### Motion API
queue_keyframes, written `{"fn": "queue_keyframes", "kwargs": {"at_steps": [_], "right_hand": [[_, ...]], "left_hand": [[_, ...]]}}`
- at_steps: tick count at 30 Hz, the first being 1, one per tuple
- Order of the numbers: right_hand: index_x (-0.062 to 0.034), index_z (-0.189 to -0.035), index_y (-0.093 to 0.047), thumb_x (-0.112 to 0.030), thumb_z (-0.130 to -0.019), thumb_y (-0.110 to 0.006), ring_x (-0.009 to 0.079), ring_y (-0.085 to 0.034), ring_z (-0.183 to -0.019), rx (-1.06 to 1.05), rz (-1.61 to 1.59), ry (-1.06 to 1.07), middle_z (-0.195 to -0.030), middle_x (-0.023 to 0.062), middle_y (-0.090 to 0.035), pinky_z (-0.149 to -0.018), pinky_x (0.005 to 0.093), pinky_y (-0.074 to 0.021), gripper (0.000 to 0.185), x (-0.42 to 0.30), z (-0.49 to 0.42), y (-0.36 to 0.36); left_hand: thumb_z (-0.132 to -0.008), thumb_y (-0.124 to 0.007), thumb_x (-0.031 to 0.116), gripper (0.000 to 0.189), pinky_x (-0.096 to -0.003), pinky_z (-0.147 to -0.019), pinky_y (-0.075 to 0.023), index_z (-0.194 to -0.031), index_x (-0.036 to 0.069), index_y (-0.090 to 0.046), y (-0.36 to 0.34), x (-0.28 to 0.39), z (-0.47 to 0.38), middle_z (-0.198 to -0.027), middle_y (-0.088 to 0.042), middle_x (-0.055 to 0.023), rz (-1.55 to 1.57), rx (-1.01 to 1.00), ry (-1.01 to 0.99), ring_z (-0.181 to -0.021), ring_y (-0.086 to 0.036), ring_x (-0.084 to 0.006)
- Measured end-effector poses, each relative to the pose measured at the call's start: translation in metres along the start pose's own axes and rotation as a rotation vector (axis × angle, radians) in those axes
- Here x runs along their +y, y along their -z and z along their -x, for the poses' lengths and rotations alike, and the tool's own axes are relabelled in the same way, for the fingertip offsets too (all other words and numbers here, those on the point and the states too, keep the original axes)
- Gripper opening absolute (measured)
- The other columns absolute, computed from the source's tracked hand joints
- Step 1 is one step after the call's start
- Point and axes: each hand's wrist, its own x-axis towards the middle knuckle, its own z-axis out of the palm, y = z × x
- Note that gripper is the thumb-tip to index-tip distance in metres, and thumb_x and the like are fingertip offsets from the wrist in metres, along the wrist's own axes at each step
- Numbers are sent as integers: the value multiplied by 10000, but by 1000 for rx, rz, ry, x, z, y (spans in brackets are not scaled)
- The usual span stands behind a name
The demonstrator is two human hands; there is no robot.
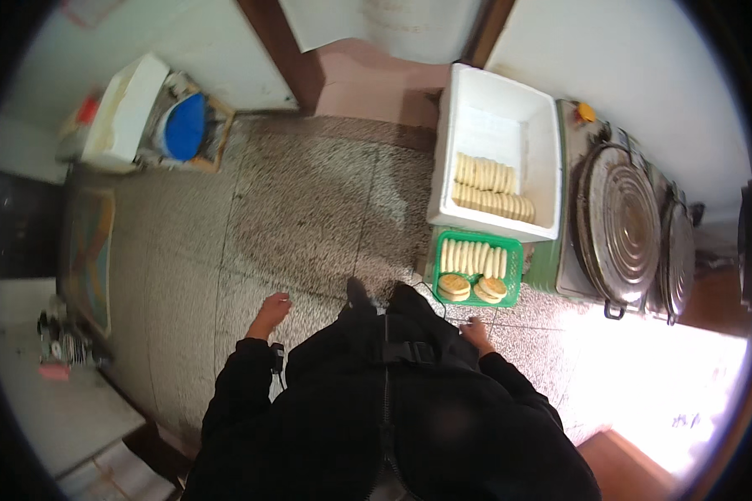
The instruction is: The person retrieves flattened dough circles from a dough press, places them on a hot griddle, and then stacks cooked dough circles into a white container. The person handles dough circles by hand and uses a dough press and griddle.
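Observation:
Over the speckled floor hangs my left hand [271, 315], loosely curled, with no object visible in it. My right hand [477, 336] is held low near my hip, its fingers loosely bent and no object seen in them. Just beyond it is a green plastic basket [440, 266], apart from the hand. Flat round breads [473, 258] stand on edge in a row inside, and browned breads [454, 284] lie stacked at its near side. Behind the basket, a white foam box [490, 125] holds two rows of pale flat breads [494, 203].
Right of the box, round metal griddle lids [623, 206] sit on a green-sided stove [567, 263]. A blue-topped bucket [185, 127] and a foam box [125, 113] stand at far left. A white-topped table [69, 413] is at lower left. A doorway with a white curtain [382, 28] lies ahead.

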Motion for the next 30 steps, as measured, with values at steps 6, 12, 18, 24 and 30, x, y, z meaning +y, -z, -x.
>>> {"fn": "queue_keyframes", "kwargs": {"at_steps": [6,12,18,24,30], "right_hand": [[98,-1236,-578,-274,-829,-704,383,-704,-1006,5,-196,93,-1013,284,-716,-868,436,-557,566,-68,-30,-20],[87,-1152,-647,-298,-831,-640,461,-666,-1039,46,-12,60,-1045,332,-687,-919,476,-529,501,-90,-126,-23],[107,-1310,-526,-242,-877,-626,244,-705,-675,333,-403,-122,-831,205,-715,-617,354,-559,565,-99,-172,-35],[101,-1316,-510,-212,-877,-640,278,-685,-765,548,-794,-408,-966,219,-700,-642,376,-545,555,-110,-130,-53],[111,-1304,-530,-244,-886,-653,305,-709,-872,815,-1183,-888,-1017,240,-709,-774,396,-558,562,-163,-44,-79]], "left_hand": [[-937,-645,257,535,-365,-784,-529,-1408,23,-542,32,144,-72,-1146,-672,-113,-112,-84,-181,-937,-649,-199],[-971,-640,267,495,-332,-824,-524,-1399,37,-543,27,322,-94,-1104,-668,-66,-318,-193,-369,-936,-640,-169],[-980,-636,214,442,-286,-736,-511,-1369,19,-562,-4,468,-138,-1025,-678,-44,-528,-322,-505,-870,-626,-121],[-1004,-603,202,421,-276,-788,-528,-1394,51,-548,-94,610,-203,-1137,-677,-53,-762,-642,-484,-940,-647,-130],[-950,-652,193,454,-260,-716,-529,-1364,23,-571,-238,732,-258,-1044,-672,-52,-1034,-766,-552,-889,-636,-117]]}}
